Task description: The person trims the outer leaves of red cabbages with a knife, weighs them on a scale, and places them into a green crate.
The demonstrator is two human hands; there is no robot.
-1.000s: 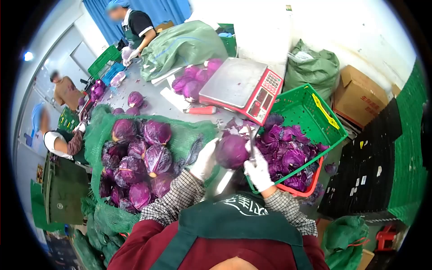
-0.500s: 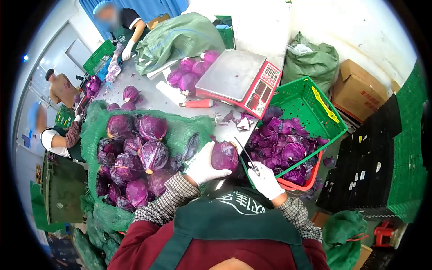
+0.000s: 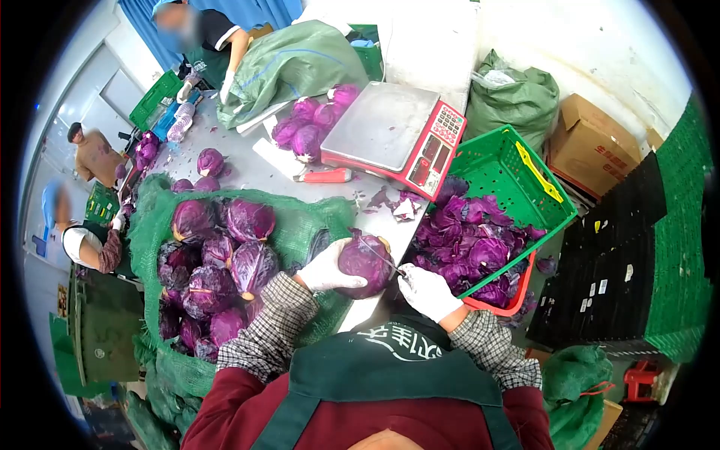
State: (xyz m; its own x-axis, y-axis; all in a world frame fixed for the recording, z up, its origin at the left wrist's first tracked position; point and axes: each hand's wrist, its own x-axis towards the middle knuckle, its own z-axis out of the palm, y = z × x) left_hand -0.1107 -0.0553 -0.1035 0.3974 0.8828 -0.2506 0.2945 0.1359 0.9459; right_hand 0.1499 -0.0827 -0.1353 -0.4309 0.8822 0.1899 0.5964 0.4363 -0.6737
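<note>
My left hand (image 3: 330,271), in a white glove, is closed round the left side of a red cabbage (image 3: 364,264) above the table edge. In my gloved right hand (image 3: 427,291) is a thin-bladed knife (image 3: 385,260), its blade lying across the top of the cabbage. To the left, a green mesh sack (image 3: 300,217) lies spread open with several red cabbages (image 3: 217,251) in it. On my right, a green crate (image 3: 517,161) holds loose purple cabbage leaves (image 3: 480,244).
A red digital scale (image 3: 397,139) stands on the metal table, with a red-handled tool (image 3: 324,175) beside it. Several trimmed cabbages (image 3: 307,141) lie behind. Black crates (image 3: 600,270) are stacked at right. Two co-workers in aprons (image 3: 214,52) (image 3: 82,244) work at the far left.
My left hand has moved slightly left with the cabbage. The knife has come from beside the cabbage to across its top, and my right hand has moved left with it.
</note>
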